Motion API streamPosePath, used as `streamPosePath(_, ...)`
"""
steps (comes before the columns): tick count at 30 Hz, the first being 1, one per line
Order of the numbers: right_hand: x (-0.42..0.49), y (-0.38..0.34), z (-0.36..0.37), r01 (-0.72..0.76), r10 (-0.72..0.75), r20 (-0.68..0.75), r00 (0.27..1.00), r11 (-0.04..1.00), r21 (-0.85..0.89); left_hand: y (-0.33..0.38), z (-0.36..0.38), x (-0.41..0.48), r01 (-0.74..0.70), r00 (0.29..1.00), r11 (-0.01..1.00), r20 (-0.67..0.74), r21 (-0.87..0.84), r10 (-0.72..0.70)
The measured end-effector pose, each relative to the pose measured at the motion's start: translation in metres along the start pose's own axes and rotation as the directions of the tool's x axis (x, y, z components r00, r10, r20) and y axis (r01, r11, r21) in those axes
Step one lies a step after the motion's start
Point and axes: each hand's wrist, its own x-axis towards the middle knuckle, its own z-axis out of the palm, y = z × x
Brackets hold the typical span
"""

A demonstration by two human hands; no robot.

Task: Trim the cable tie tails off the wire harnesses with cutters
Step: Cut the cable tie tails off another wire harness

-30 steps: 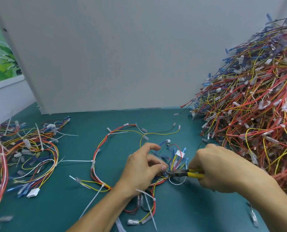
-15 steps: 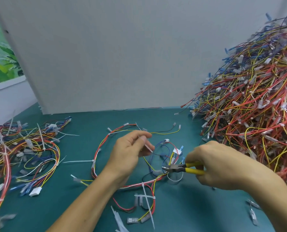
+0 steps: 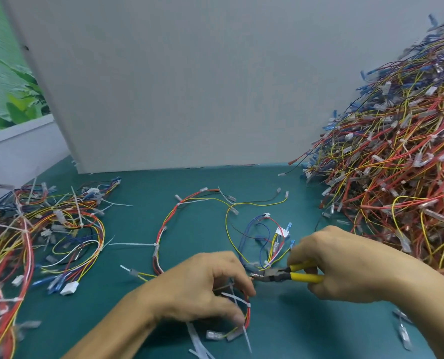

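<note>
Left hand: I find the left hand [image 3: 205, 288] at 6 o'clock, palm down. Its fingers are curled round the red bundle of the wire harness [image 3: 161, 237], and it grips that stretch close to the mat.
Right hand: the right hand [image 3: 345, 268] sits at 4 o'clock, fingers wrapped tight round the yellow handles of the cutters [image 3: 293, 275].
Cutters: they are held nearly level, nose toward 9 o'clock, with the tip just beside the left fingertips. The jaws look almost closed, and I cannot tell what lies between them.
Wire harness: it is laid in a loop on the green mat [image 3: 306, 332], running from the left hand up toward 12 o'clock. It has red, yellow, blue and black leads with small connectors at the ends.
Cable tie tail: I note one white cable tie tail [image 3: 235, 297] poking out beneath the left fingers. A second tail [image 3: 135, 244], uncut, juts toward 9 o'clock from the loop's left side.
Offcuts: white offcuts [image 3: 197, 340] lie at 6 o'clock, beside the left wrist.
Right pile: the right pile [image 3: 397, 177] of harnesses stands high at 3 o'clock, behind the right hand.
Left heap: the left heap [image 3: 34, 229] lies low at 9 o'clock, with long white tails sticking out.
Panel: a pale panel [image 3: 189, 86] stands upright at 12 o'clock along the mat's far edge.
</note>
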Motion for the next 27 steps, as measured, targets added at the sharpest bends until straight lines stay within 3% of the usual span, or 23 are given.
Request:
streamPosePath(6,-0.004,-0.002,-0.002,-0.013,0.012,0.046,0.999,1.0,0.01,-0.005,0.005,0.004,0.039,0.991,0.997,-0.128,-0.068,-0.047)
streamPosePath(27,-0.004,-0.016,0.001,0.0,0.003,0.088,0.996,0.999,-0.032,-0.01,0.004,0.005,0.068,0.994,0.964,-0.062,-0.258,-0.087)
